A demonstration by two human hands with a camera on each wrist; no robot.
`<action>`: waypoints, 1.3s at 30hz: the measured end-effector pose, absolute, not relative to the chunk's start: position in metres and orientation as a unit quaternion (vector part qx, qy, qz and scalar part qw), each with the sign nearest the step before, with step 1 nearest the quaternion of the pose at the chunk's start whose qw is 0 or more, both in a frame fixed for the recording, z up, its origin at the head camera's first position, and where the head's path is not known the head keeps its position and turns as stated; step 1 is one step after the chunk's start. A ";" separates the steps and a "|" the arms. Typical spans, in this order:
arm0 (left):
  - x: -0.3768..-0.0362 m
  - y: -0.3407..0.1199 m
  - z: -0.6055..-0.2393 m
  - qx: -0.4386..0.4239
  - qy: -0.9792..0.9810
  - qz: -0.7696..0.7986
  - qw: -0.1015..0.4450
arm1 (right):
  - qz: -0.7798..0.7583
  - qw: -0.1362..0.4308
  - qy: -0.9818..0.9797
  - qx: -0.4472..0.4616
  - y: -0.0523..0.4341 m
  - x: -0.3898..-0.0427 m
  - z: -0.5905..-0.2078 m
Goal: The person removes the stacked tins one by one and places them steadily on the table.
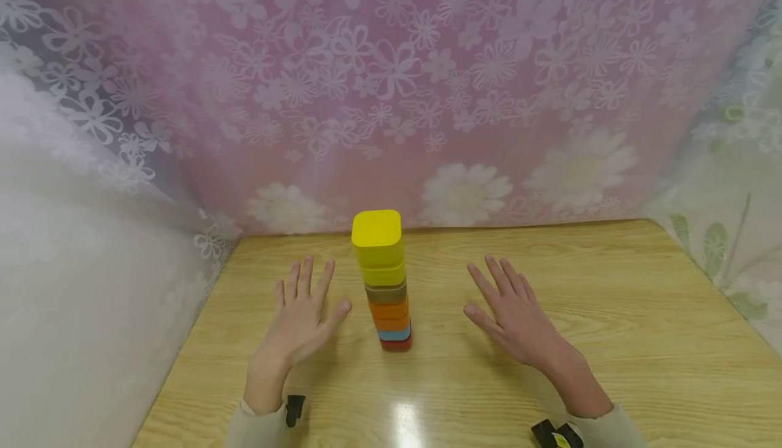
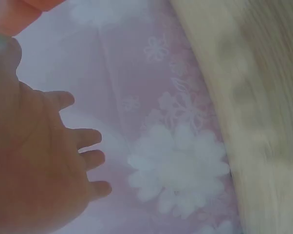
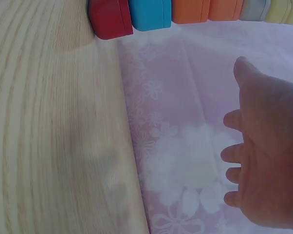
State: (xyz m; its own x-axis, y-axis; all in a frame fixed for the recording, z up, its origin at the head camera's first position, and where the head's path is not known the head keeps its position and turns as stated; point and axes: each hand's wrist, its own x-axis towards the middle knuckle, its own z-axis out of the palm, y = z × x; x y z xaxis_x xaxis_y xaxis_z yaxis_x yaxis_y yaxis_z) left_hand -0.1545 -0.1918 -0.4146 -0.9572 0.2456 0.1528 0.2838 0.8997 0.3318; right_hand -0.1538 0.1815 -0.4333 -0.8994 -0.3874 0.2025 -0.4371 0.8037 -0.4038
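At the far left hangs a pale, whitish fabric drape with flower outlines [image 1: 91, 265], beside the light wood-grain tabletop [image 1: 641, 312]. Next comes the left hand [image 1: 301, 329], in a pale cloth sleeve [image 1: 256, 429] with a small black device [image 1: 295, 410] at the wrist. Its grip is released: the fingers are straight and fanned, palm facing inward, over the tabletop. In the left wrist view an orange patch above this hand is too blurred to identify with certainty.

Between the hands, just beside the left thumb but apart from it, a tall tower of smooth, rounded-square pieces [image 1: 387, 293] stands upright on the tabletop. From the bottom its colours run red, blue, orange, orange, grey, yellow, yellow. Behind it hangs a pink fabric backdrop with white flowers [image 1: 342, 108].

To the right, well apart from the tower, is the right hand [image 1: 519, 326], likewise released, fingers extended and spread. A black device with a yellow label [image 1: 556, 434] sits by its wrist. A pale drape with green leaves [image 1: 727, 231] closes the far right.
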 end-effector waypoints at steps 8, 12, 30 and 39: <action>-0.153 -0.179 -0.392 -0.208 -0.898 -0.382 0.065 | 0.333 0.055 -0.914 0.227 0.178 -0.155 -0.424; -0.153 -0.165 -0.382 -0.237 -0.844 -0.475 0.077 | 0.402 0.055 -0.883 0.238 0.172 -0.153 -0.411; -0.159 -0.131 -0.362 -0.300 -0.751 -0.581 0.093 | 0.528 0.150 -0.765 0.338 0.095 -0.161 -0.332; -0.156 -0.128 -0.364 -0.298 -0.748 -0.585 0.094 | 0.554 0.177 -0.719 0.380 0.071 -0.167 -0.321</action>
State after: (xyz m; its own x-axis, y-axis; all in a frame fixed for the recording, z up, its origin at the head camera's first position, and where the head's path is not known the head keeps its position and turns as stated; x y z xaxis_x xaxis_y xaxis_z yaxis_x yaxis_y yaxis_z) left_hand -0.1560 -0.1283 -0.3644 -0.8048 0.3352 0.4898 0.5562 0.1382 0.8194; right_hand -0.1672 0.0709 -0.3209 -0.6487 -0.3497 0.6759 -0.7426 0.0968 -0.6627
